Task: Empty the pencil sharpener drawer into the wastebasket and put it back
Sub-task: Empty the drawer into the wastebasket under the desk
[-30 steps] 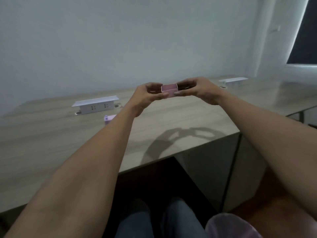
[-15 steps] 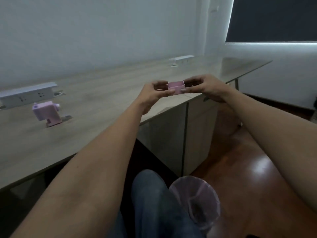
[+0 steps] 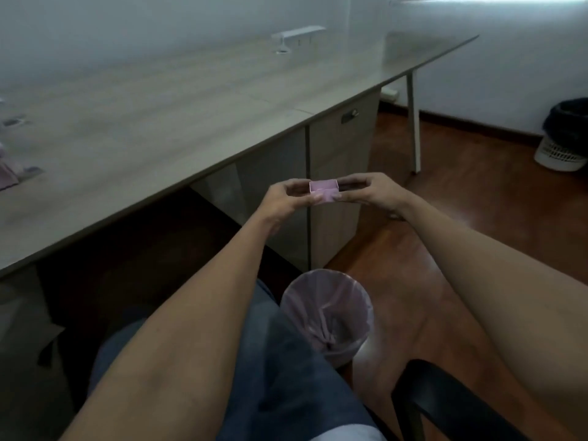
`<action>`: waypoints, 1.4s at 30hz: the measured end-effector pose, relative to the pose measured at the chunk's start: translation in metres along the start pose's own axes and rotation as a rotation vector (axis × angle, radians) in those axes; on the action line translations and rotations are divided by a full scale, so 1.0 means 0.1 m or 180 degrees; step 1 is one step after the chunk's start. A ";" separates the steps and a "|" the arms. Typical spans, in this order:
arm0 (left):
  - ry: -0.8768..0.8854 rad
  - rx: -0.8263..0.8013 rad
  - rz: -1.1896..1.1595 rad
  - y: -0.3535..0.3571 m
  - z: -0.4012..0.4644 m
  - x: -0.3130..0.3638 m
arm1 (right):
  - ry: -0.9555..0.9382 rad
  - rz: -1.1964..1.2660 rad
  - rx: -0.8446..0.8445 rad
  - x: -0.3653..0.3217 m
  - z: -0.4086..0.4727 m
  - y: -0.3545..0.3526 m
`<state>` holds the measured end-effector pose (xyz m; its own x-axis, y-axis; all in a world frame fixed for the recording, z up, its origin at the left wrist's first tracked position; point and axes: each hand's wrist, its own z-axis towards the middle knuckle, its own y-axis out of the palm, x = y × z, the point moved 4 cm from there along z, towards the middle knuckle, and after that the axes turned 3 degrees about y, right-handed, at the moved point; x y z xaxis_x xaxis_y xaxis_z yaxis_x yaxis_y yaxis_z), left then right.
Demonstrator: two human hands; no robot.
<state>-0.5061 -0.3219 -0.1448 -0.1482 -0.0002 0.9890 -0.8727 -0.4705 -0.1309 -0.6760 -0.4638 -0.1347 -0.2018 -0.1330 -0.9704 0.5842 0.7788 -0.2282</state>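
Observation:
The small pink sharpener drawer [image 3: 324,190] is held level in the air off the desk's front edge, open side up. My left hand [image 3: 284,202] pinches its left end and my right hand [image 3: 372,192] pinches its right end. Below and nearer to me on the floor stands the wastebasket [image 3: 327,313], lined with a pale pink bag, beside my knee. The pink pencil sharpener [image 3: 5,173] is only a blurred sliver at the far left edge of the desk.
The long wooden desk [image 3: 152,122] runs from left to upper right, with cabinets [image 3: 340,173] under it. A white socket box [image 3: 297,35] sits at its back. A second bin with a black bag [image 3: 564,138] stands by the far wall. A black chair arm [image 3: 451,399] lies at lower right.
The view has swung right and down. Both hands have carried the drawer off the desk and out past its edge, toward the space above the floor; the wastebasket is now fully in view.

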 end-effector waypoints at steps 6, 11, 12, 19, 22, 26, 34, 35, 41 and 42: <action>-0.0622 -0.0015 -0.0183 0.16 -0.12 -0.76 | 0.0575 0.0334 -0.0179 0.83 0.00 0.22; -0.1419 -0.0013 -0.0428 0.28 -0.22 -1.39 | 0.1116 0.0382 -0.0296 1.40 -0.01 0.40; -0.1604 -0.0025 -0.0544 0.31 -0.25 -1.50 | 0.1270 0.0450 -0.0328 1.50 -0.03 0.44; -0.2249 0.0013 -0.0690 0.52 -0.41 -1.98 | 0.1946 0.0791 -0.0586 2.08 -0.18 0.64; -0.2492 -0.0042 -0.0689 0.56 -0.43 -2.10 | 0.2126 0.0874 -0.0591 2.25 -0.22 0.67; -0.2739 -0.0202 -0.0554 0.65 -0.45 -2.16 | 0.2426 0.1159 -0.0548 2.33 -0.33 0.70; -0.3020 -0.0182 -0.0474 0.84 -0.43 -2.22 | 0.3071 0.1266 -0.0418 2.43 -0.34 0.64; -0.3030 -0.0239 -0.0441 0.87 -0.42 -2.19 | 0.3140 0.1294 -0.0368 2.43 -0.34 0.61; -0.3117 -0.0323 0.0003 0.99 -0.34 -2.06 | 0.3600 0.1371 -0.0225 2.40 -0.35 0.51; -0.3111 -0.0330 0.0030 1.00 -0.33 -2.05 | 0.3650 0.1374 -0.0229 2.40 -0.34 0.50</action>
<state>-0.5779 -0.3395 -0.3632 0.2541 -0.7557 0.6037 -0.9169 -0.3869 -0.0984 -0.7222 -0.4361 -0.3758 -0.5984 0.7323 -0.3252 0.7372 0.6622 0.1347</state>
